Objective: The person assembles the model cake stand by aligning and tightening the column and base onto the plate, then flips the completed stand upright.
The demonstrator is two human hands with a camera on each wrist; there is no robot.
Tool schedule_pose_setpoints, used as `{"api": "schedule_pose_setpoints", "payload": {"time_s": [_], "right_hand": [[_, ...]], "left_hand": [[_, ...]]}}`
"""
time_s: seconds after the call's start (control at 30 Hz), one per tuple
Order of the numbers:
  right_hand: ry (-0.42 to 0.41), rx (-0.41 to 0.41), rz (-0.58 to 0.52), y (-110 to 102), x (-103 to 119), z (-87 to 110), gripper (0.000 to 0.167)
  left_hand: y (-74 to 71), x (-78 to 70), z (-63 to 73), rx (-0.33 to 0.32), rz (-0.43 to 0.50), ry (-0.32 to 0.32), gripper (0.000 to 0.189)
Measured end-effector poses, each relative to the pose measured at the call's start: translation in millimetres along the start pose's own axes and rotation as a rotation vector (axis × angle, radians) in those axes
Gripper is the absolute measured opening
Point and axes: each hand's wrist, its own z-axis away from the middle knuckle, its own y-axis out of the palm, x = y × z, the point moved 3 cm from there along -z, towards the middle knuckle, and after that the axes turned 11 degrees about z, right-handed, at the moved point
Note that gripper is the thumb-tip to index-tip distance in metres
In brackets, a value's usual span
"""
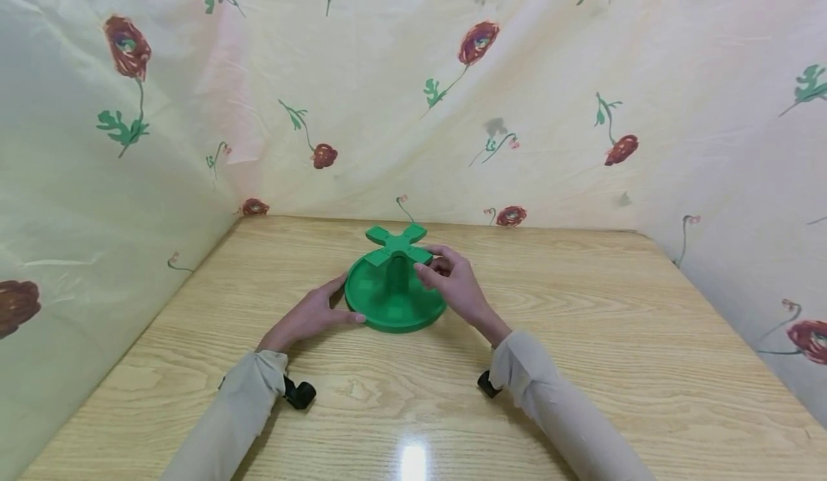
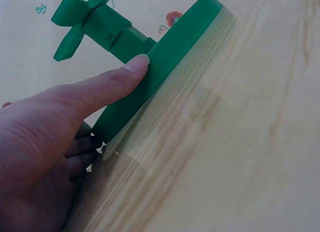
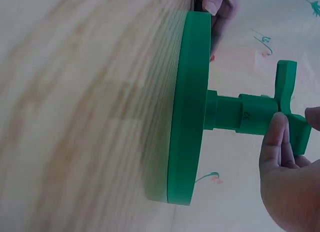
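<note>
A green round base [image 1: 395, 322] with a raised rim lies flat on the table. From its middle rises a green post [image 3: 257, 113], marked with a number in the right wrist view, with a green cross-shaped top [image 1: 397, 245] on it. My left hand [image 1: 314, 317] holds the base at its left side, the thumb on the front of the rim and the fingers round the left edge. At the cross, my right hand [image 1: 460, 288] grips the front right arm between thumb and fingers. Part of that arm is hidden by the hand in the right wrist view.
The wood-grained table [image 1: 581, 337] reaches out on all sides of the base. A flower-patterned cloth [image 1: 388, 72] hangs behind the table and along both sides. Black wrist devices [image 1: 300, 395] sit at both sleeve cuffs.
</note>
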Motion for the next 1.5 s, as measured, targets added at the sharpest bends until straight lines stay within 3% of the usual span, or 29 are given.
{"api": "schedule_pose_setpoints", "payload": {"time_s": [0.4,0.93,1.13,1.27,1.37,1.5], "right_hand": [[0.009,-0.018,0.149,6,9,6.5,0.041],[-0.071,-0.005,0.193,14,16,12.3,0.032],[-0.114,-0.126,0.142,7,15,10.3,0.017],[-0.078,-0.161,0.101,-2,13,4.5,0.029],[-0.042,-0.121,0.088,-7,4,-1.0,0.047],[-0.028,-0.059,0.095,-11,-9,-7.6,0.058]], "left_hand": [[0.0,0.7,-1.6,0.002,-0.004,0.006,0.109],[1.0,1.6,-0.7,-0.01,-0.023,-0.009,0.11],[1.4,-0.4,-0.5,-0.011,-0.013,-0.01,0.11],[1.3,-2.7,0.3,-0.007,0.003,-0.003,0.109],[1.0,-2.7,0.6,-0.003,0.007,-0.003,0.11],[0.8,-1.4,0.6,-0.001,0.009,-0.006,0.11]]}}
